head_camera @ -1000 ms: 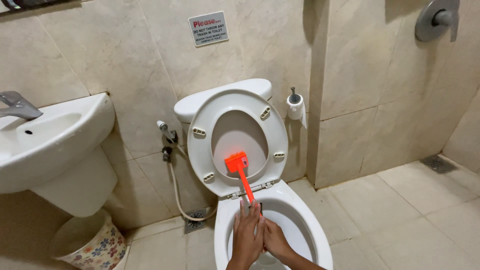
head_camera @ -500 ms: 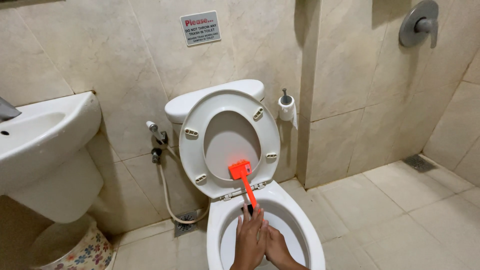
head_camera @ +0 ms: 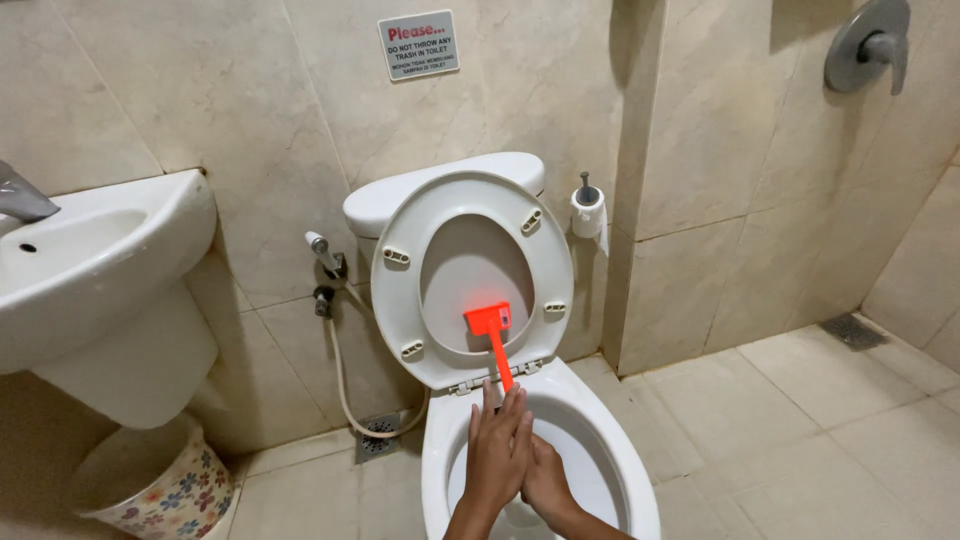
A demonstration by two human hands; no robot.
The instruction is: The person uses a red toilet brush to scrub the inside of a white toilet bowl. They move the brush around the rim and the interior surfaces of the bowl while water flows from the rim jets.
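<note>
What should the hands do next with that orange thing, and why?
Probably lower the orange tool toward the toilet bowl. Both hands, left hand and right hand, are pressed together around its handle, and its head is up in front of the raised seat, above the bowl, not touching it.

A bright orange tool (head_camera: 494, 340) with a flat rectangular head and a thin straight handle is standing nearly upright, tilting slightly left at the top. Its head is showing against the raised toilet seat (head_camera: 470, 280), while its handle is running down toward the back rim of the white toilet bowl (head_camera: 610, 440), its lower end hidden.
</note>
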